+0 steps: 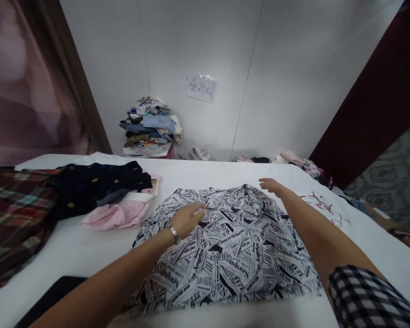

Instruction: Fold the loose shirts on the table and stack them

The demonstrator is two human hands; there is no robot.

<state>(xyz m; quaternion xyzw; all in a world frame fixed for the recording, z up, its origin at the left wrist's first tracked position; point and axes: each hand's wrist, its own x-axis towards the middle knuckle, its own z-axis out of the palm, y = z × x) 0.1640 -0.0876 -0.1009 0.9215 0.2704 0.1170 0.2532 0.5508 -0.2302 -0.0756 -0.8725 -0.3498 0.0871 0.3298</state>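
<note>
Newsprint shirt (232, 246) spread flat mid-table (71, 246), beside pink garment (119, 214). Left hand (187, 218) pressing near collar, fingers seemingly together; right hand (271, 186) open at far shoulder. Smoothing stage, probably; next calls for folding a side inward.

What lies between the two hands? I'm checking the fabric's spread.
In the head view, only the newspaper-print shirt lies between the left hand and the right hand: its bunched collar area, with nothing else on it.
</note>
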